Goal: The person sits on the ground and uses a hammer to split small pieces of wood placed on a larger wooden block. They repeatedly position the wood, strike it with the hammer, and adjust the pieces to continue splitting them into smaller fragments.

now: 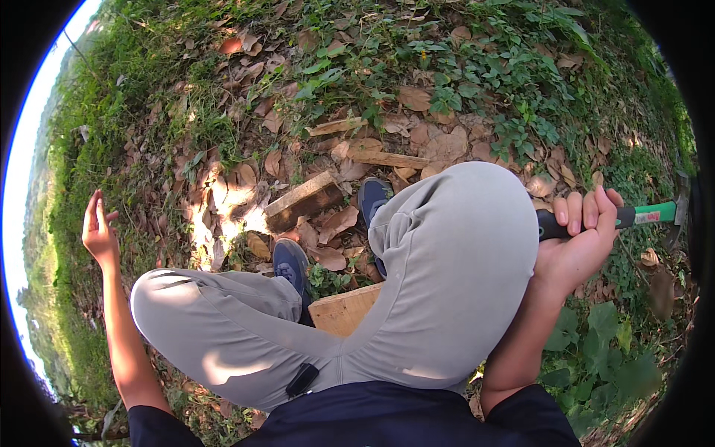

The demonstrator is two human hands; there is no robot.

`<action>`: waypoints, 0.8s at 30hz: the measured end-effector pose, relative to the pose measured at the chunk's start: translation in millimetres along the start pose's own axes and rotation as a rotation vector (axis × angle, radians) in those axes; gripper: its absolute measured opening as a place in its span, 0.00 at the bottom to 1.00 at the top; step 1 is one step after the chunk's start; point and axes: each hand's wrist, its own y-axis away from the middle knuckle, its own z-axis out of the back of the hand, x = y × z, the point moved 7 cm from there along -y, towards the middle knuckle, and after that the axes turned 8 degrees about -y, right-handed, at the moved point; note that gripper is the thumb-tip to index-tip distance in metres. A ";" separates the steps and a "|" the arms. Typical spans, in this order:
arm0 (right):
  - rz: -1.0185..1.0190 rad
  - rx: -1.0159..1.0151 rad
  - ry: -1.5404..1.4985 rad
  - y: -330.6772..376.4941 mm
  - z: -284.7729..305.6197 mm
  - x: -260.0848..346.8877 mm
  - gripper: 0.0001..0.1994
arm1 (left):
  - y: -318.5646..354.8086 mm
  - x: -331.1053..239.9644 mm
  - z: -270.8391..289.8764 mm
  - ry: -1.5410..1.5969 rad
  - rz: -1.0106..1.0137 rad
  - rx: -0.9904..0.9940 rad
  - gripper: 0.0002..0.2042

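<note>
Right hand (577, 249) is wrapped round the black grip of a green-and-black-handled striking tool (655, 213) just beside the right knee (484, 216), working end outward, presumably so it clears the leg; too near the rim to tell hatchet from hammer. Left hand (99, 235) is empty, fingers loosely extended, out past the left knee (160, 298), likely for balance. Short wood block (305, 201) lies on leaf litter (331, 257) just ahead of the left shoe (290, 261), two wood strips (391, 159) beyond; paler wooden piece (346, 307) between the legs is part-hidden, purpose unclear.
</note>
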 end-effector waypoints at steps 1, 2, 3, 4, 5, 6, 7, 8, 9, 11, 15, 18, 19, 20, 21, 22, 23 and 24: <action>-0.023 0.010 -0.043 1.5 -0.2 -3.4 0.06 | -36.0 -2.2 17.5 0.061 -0.087 0.067 0.18; -0.042 0.051 -0.047 0.7 0.8 -6.1 0.05 | -60.8 -26.2 20.0 0.047 -0.061 0.099 0.18; -0.070 0.031 -0.066 -0.3 5.9 -8.4 0.05 | -78.6 -59.6 17.7 -0.042 -0.079 0.113 0.17; -0.097 0.014 -0.073 -1.1 9.8 -9.4 0.04 | -95.5 -90.9 14.0 -0.126 -0.096 0.125 0.16; -0.111 0.008 -0.098 -9.9 10.2 -10.8 0.04 | -101.7 -128.2 5.7 -0.166 -0.119 0.143 0.15; -0.091 0.019 -0.080 -19.5 18.1 -11.2 0.03 | -111.9 -159.6 -2.7 -0.159 -0.170 0.203 0.14; -0.030 0.004 -0.038 -31.8 31.1 -5.8 0.04 | -117.6 -189.3 -19.0 -0.140 -0.226 0.279 0.13; -0.007 -0.033 -0.023 -38.0 39.7 -2.1 0.04 | -113.6 -222.0 -36.8 -0.189 -0.423 0.308 0.12; 0.019 -0.077 -0.005 -40.8 47.7 1.8 0.04 | -106.9 -251.0 -53.1 -0.236 -0.625 0.341 0.12; 0.180 -0.112 0.135 -47.9 67.6 35.4 0.07 | -75.6 -306.6 -110.3 -0.196 -0.851 0.488 0.09; 0.168 -0.040 0.138 -44.8 74.2 88.7 0.15 | 16.7 -371.0 -206.5 -0.043 -1.192 0.754 0.06; 0.229 0.190 0.081 -35.5 19.5 135.2 0.19 | 42.0 -313.2 -257.7 -0.057 -1.163 0.844 0.04; 0.257 0.260 0.076 -34.7 11.2 152.3 0.21 | 54.3 -296.4 -280.8 -0.049 -1.150 0.869 0.04; 0.323 0.268 0.125 -29.5 19.8 185.0 0.23 | 75.5 -299.5 -308.3 -0.013 -1.169 0.901 0.03; 0.351 0.279 0.013 -16.4 29.2 219.3 0.27 | 98.5 -302.8 -326.0 0.019 -1.211 0.920 0.02; 0.405 0.402 0.033 2.7 26.7 257.5 0.31 | 117.6 -317.9 -326.1 0.072 -1.240 0.944 0.03; 0.431 0.549 0.026 19.3 21.5 286.1 0.35 | 125.5 -306.1 -335.9 0.054 -1.249 0.907 0.03; 0.497 0.540 0.072 36.2 25.2 312.5 0.39 | 136.0 -305.1 -338.7 0.055 -1.287 0.968 0.03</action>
